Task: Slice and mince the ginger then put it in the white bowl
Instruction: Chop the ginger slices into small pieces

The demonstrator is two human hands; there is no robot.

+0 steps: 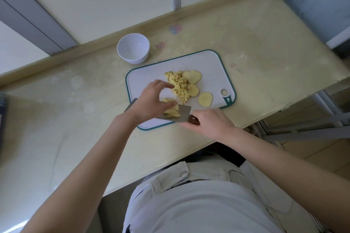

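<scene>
The mincing is partway through. A white plastic cutting board with a teal rim (144, 81) lies near the front edge of the pale yellow stone tabletop (265, 53). On it, a heap of small diced yellow ginger bits (178, 85) is already cut. Several round pale ginger slices (193, 77) lie whole beside that heap, on its side toward the tabletop's right edge. One of them sits a little apart, near the board's hanging hole.

The left hand (149, 100) has its fingers curled down over a small stack of cut ginger pieces (171, 109), holding it against the flat steel cleaver blade (182, 113). The right hand (210, 121) has its fingers wrapped round the dark wooden cleaver handle (195, 120).

The round white bowl (133, 48) stands near the back edge, just beyond the board's far left corner, and holds nothing yet. By my reading the slicing is done, the chopping is perhaps half done, and the transfer to the bowl is not begun
</scene>
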